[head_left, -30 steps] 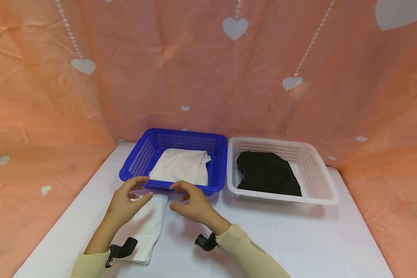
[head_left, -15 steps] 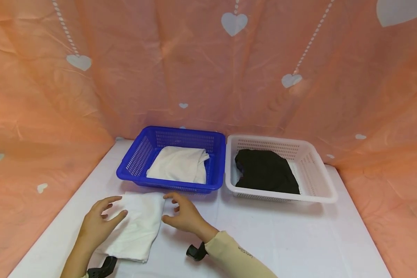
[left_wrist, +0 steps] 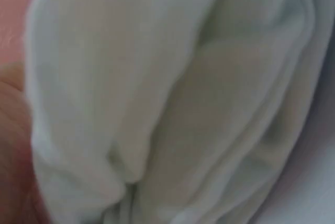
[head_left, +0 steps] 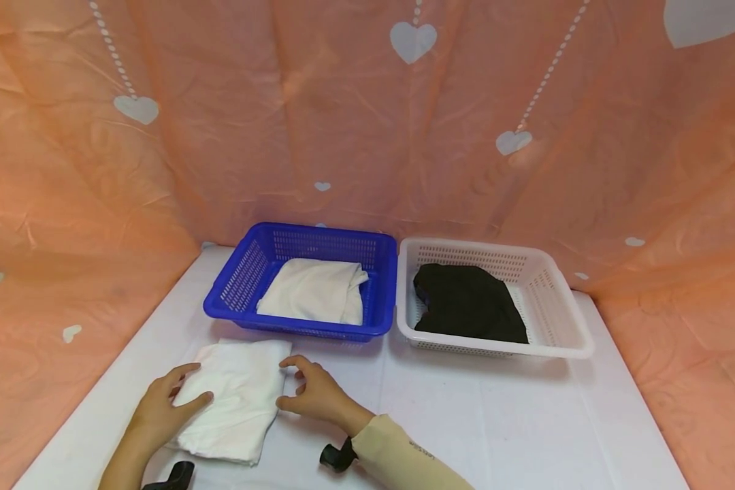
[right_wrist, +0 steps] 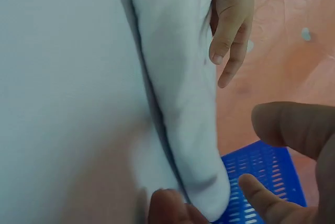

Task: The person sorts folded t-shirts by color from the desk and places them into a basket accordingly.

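A folded white cloth (head_left: 235,398) lies on the white table in front of the blue basket. At its left edge is my left hand (head_left: 159,412), thumb and fingers spread apart over that side; the left wrist view shows the cloth's layered folds (left_wrist: 172,103) up close, blurred. My right hand (head_left: 318,395) is by the right edge, its thumb and fingers apart with a gap between them. In the right wrist view the cloth's folded side (right_wrist: 180,88) lies between the two hands, and the right fingers are close to its end.
Behind the cloth stands a blue basket (head_left: 226,314) with another folded white cloth (head_left: 315,291) inside. To its right is a white basket (head_left: 563,313) holding a folded black cloth (head_left: 471,303). An orange curtain (head_left: 355,122) with hearts hangs around the table.
Both hands have moved back from the blue basket's front rim, down and to the left, to either side of the folded white cloth on the table. The baskets' contents look unchanged.
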Available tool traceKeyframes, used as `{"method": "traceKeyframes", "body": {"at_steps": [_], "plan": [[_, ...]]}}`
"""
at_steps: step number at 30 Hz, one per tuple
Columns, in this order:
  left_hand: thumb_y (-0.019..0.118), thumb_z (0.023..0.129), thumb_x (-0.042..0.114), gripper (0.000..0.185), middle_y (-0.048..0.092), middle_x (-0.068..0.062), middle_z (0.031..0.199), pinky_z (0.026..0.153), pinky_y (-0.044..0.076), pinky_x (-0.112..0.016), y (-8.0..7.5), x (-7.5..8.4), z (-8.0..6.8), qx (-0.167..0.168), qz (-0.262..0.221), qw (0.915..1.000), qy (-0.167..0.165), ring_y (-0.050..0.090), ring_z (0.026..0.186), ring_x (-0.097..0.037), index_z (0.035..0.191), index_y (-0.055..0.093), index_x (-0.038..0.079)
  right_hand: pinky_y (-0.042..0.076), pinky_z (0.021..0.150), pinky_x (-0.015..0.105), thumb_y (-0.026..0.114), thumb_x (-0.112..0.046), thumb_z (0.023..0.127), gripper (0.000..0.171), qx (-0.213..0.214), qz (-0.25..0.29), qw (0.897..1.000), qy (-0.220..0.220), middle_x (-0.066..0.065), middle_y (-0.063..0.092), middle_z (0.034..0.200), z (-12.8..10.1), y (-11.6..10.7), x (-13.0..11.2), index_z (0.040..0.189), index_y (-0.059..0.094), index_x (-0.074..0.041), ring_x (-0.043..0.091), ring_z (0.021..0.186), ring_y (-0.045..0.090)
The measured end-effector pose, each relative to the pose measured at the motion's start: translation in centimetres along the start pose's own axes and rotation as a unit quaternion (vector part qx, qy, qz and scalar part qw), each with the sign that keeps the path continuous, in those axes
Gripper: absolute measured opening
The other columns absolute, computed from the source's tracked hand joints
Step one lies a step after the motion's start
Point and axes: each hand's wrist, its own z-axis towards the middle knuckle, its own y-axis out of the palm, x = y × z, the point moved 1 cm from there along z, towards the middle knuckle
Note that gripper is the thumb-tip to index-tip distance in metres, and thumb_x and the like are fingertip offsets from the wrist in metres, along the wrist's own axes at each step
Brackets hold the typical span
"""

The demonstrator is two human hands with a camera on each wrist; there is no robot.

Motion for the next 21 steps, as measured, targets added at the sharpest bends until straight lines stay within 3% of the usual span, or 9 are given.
{"method": "traceKeyframes", "body": {"at_steps": [8,16,21], "plan": [[0.071,0.085,0.036,0.071,0.045,-0.041,0.131,0.087,0.043,-0.061,0.1,-0.8,0.1,-0.054,-0.019,0.9980,-0.028,0.048,0.117,-0.055,0.141,0.041,0.005,0.050,0.071,0.021,0.077,-0.007,0.074,0.055,-0.013,0.073,0.997,-0.008,0.011,0.060,0.111,1.0,1.1,0.4,0.123,0.057,-0.018,0.008,0.082,0.066],[0.070,0.086,0.039,0.077,0.037,-0.040,0.140,0.091,0.042,-0.058,0.4,-0.4,0.1,-0.100,-0.050,0.9912,-0.071,0.043,0.124,-0.053,0.147,0.032,0.011,0.048,0.061,0.020,0.077,-0.004,0.073,0.056,-0.023,0.099,0.995,0.001,0.005,0.060,0.102,1.6,1.6,0.4,0.123,0.057,-0.019,0.006,0.069,0.057],[0.073,0.083,0.037,0.082,0.038,-0.036,0.143,0.093,0.043,-0.056,1.3,0.0,0.0,-0.115,-0.076,0.9885,-0.063,0.045,0.124,-0.048,0.148,0.029,0.013,0.048,0.079,0.022,0.079,-0.010,0.075,0.053,-0.028,0.067,0.997,0.002,0.002,0.062,0.114,1.8,1.5,0.5,0.121,0.059,-0.023,0.006,0.090,0.056]]}}
